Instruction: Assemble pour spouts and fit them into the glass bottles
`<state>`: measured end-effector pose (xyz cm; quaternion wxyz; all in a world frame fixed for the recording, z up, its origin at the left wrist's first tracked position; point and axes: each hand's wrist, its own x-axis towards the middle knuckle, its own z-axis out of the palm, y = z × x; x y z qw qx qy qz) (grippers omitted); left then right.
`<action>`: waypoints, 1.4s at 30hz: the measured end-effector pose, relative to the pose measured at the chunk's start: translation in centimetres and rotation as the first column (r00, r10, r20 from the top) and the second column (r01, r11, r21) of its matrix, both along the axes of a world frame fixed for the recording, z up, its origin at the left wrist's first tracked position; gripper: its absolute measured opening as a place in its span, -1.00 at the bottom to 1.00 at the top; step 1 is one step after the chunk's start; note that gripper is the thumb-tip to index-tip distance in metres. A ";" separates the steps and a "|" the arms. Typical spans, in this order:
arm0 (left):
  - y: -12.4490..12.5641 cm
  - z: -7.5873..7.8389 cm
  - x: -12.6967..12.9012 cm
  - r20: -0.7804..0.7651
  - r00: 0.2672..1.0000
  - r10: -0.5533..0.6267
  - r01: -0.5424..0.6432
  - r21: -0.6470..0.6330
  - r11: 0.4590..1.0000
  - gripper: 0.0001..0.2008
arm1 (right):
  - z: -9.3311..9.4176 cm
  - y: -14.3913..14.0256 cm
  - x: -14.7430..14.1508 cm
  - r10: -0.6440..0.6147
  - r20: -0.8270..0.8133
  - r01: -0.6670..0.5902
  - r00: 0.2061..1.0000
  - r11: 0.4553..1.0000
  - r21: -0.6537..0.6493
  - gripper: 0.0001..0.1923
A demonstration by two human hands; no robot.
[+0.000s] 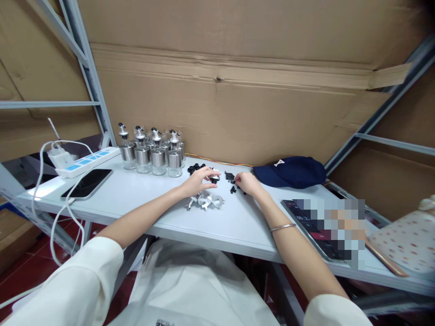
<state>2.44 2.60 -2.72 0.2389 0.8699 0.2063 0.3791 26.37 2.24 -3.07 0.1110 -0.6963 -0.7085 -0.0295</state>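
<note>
My left hand (197, 182) grips a silver-and-black pourer top (215, 178) between thumb and fingers, just above the table. My right hand (248, 184) is closed in a pinch at the right side of a small pile of black plastic parts (229, 175). Whatever its fingertips hold is too small to make out. Several loose silver pourer spouts (205, 200) lie in front of my left hand. Behind that hand is a heap of round black pieces (195, 169), partly hidden by it.
Glass bottles with steel bands (158, 157) stand at the back left, the front ones topped with pourers. A phone (88, 184), a power strip (90, 162) and white cables lie left. On the right are a navy cap (292, 173), a tablet-like device (306, 222) and a dotted pouch (406, 242).
</note>
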 end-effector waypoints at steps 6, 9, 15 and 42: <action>0.2 -0.2 0.2 0.065 0.998 0.010 -0.006 -0.056 0.998 -0.36 | 0.5 -0.1 -0.1 -0.045 -0.048 0.050 0.998 0.993 0.108 -0.83; 0.6 -0.5 0.3 0.123 0.992 0.026 -0.010 -0.132 0.991 -0.15 | 1.2 -0.5 -1.2 0.032 -0.187 0.020 0.982 0.963 0.268 -0.85; 0.8 -0.7 0.3 0.106 0.994 0.029 -0.015 -0.125 0.992 -0.26 | 1.5 -1.9 -4.7 0.485 -0.337 -0.273 0.807 0.812 0.515 -0.92; 0.5 -0.3 0.2 0.100 0.995 -0.015 0.026 -0.112 0.993 -0.27 | 2.1 -3.0 -5.3 0.457 -0.481 -0.209 0.748 0.851 0.482 -0.78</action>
